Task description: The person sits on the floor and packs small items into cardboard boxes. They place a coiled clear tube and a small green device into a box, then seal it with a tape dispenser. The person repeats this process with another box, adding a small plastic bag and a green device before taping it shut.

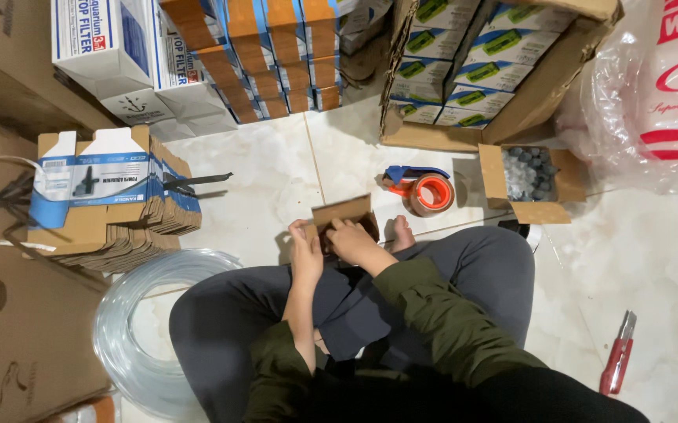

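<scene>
Marble-look tile floor [276,168], I'm sat cross-legged. L hand [305,254] & R hand [352,239] fingers curled, gripping small cardboard box [344,213]. Tape dispenser [421,190] just beyond, flat cartons stack [112,200] left, clear tubing coil [131,329] near knee.

Both hands [306,254] [352,239] meet forward, fingers curled.

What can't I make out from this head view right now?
- Small box: its lower part is hidden behind the left hand and right hand, so the grip and any contents can't be told.
- Open carton: the grey pieces inside are too small to identify.
- Tubing coil: partly covered by the knee.
- Plastic bag: cut off by the right edge.
</scene>
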